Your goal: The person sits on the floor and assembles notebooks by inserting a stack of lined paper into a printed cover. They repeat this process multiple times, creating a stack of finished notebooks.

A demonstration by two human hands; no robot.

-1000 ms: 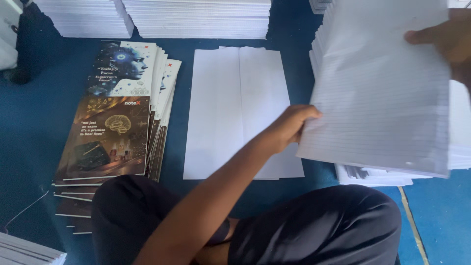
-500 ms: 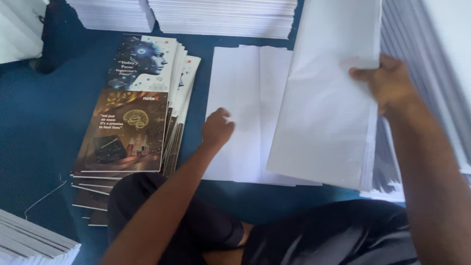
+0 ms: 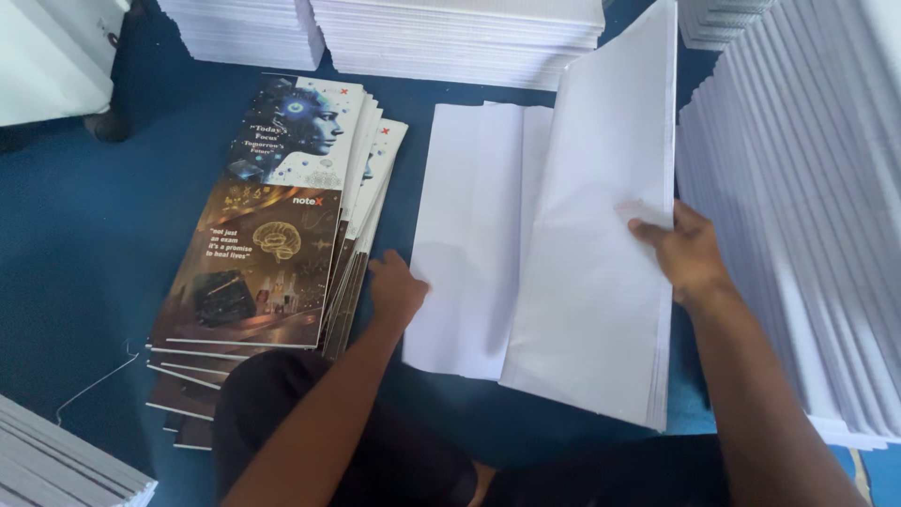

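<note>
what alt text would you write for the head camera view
Seen from above, a seated person's right hand holds a thick bundle of white lined sheets tilted over flat white sheets on a blue floor. The left hand rests at their edge, beside a fanned stack of printed covers; white paper piles surround them.

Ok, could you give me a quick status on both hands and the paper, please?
Right hand grips a sheaf of white sheets, tilted. Left hand rests on the flat white sheets on the blue floor. Printed covers stacked just left, nothing blocking.
</note>
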